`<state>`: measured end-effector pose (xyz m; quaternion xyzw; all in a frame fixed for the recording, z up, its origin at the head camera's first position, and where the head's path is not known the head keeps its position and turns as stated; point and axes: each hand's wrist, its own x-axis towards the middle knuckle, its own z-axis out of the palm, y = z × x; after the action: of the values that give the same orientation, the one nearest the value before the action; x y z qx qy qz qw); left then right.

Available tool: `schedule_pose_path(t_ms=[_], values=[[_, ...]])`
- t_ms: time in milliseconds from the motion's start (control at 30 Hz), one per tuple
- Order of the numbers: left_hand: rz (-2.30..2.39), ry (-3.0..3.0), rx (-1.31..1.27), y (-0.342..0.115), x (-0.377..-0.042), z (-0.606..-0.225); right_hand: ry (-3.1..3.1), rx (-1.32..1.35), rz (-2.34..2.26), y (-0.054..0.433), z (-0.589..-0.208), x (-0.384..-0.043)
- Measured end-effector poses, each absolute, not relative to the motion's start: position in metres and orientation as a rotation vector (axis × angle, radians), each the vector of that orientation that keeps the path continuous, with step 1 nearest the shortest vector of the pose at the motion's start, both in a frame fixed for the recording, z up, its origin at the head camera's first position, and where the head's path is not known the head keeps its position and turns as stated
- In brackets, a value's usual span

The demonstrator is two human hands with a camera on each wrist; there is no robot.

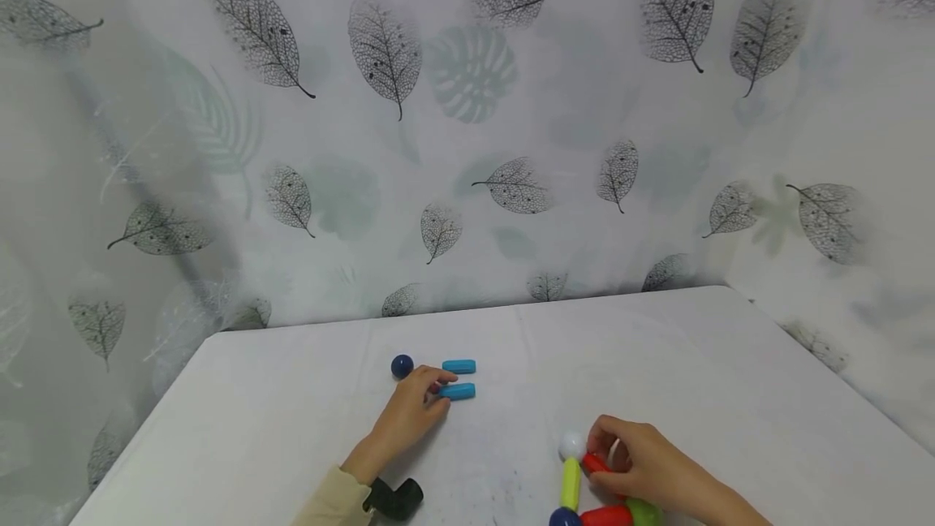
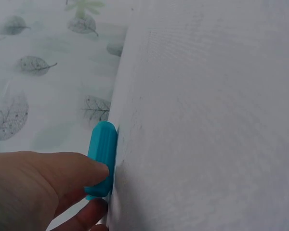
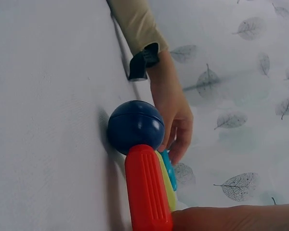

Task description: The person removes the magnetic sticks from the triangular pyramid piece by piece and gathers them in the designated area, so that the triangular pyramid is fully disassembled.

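Observation:
In the head view my left hand (image 1: 409,412) pinches a blue rod (image 1: 462,391) between thumb and fingers. The thumb lies across this blue rod (image 2: 102,149) in the left wrist view. A second blue rod (image 1: 458,366) lies just beyond it, and a navy ball (image 1: 402,366) sits behind the hand. My right hand (image 1: 650,465) pinches a red rod (image 1: 597,463) next to a white ball (image 1: 572,446). A yellow-green rod (image 1: 570,484), another navy ball (image 1: 565,518), a second red rod (image 1: 608,516) and a green ball (image 1: 644,512) complete a triangle, partly covered by the right hand.
A white-covered table (image 1: 292,396) lies beneath everything. Behind it hangs a leaf-printed curtain (image 1: 467,153), also along both sides. A dark strap (image 1: 394,500) is at the left wrist, by the beige sleeve (image 1: 336,502).

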<state>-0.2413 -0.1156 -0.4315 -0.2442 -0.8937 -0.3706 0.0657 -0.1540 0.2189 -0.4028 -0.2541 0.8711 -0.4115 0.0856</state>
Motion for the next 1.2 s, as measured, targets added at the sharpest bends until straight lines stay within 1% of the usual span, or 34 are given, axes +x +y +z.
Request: schedule_pose_path(t_ms=[200,367,567,800,1033,1200], values=[[-1.14,-2.679,-0.742,-0.114,-0.24,-0.429,2.591,-0.733,-1.25,0.217,-0.405,-0.154],[-1.139,-2.645,-0.725,-0.112,-0.237,-0.426,2.621,-0.765,-1.241,0.215,-0.407,-0.154],[-1.099,-2.598,-0.803,-0.104,-0.233,-0.419,2.636,-0.808,-1.233,0.213,-0.409,-0.154],[-1.023,-2.524,-1.009,-0.093,-0.222,-0.413,2.632,-0.945,-1.23,0.21,-0.41,-0.153],[-0.966,-2.567,-1.245,-0.08,-0.207,-0.4,2.618,-0.93,-1.172,0.206,-0.411,-0.151],[-1.048,-2.631,-1.42,-0.069,-0.196,-0.397,2.613,-1.006,-1.167,0.203,-0.412,-0.152]])
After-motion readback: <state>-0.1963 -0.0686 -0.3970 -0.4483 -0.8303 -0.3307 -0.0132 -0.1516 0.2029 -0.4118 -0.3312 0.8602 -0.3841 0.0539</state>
